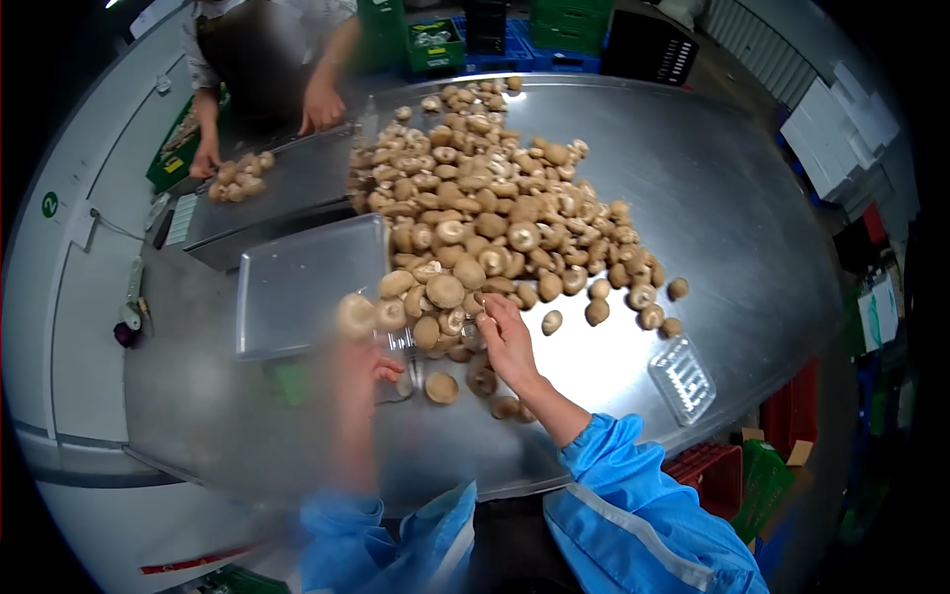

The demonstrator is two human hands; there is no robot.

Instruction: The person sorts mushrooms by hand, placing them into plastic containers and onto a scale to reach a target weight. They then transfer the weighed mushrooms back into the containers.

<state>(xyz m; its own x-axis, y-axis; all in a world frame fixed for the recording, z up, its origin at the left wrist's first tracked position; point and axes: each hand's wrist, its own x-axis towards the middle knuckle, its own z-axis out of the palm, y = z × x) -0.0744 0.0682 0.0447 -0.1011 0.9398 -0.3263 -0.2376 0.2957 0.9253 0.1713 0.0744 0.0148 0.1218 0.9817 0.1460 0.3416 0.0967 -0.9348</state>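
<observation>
A large heap of brown mushrooms (pixel 475 188) covers the middle of the steel table (pixel 712 178). At its near edge my right hand (pixel 507 342) has its fingers closed around a mushroom (pixel 473 303), above a clear plastic tray (pixel 399 340) mostly covered by mushrooms. My left hand (pixel 364 371) is beside that tray on its left, smeared by motion; its fingertips point right, and whether it grips the tray cannot be made out. Single mushrooms (pixel 441 388) lie just below the tray, between my hands.
A large clear tray (pixel 312 287) lies left of the heap. An upside-down clear tray (pixel 682 380) is at right. Across the table a person's hands (pixel 322 104) work near a small mushroom group (pixel 240 178). Red crates (pixel 708 475) stand beyond the near right edge.
</observation>
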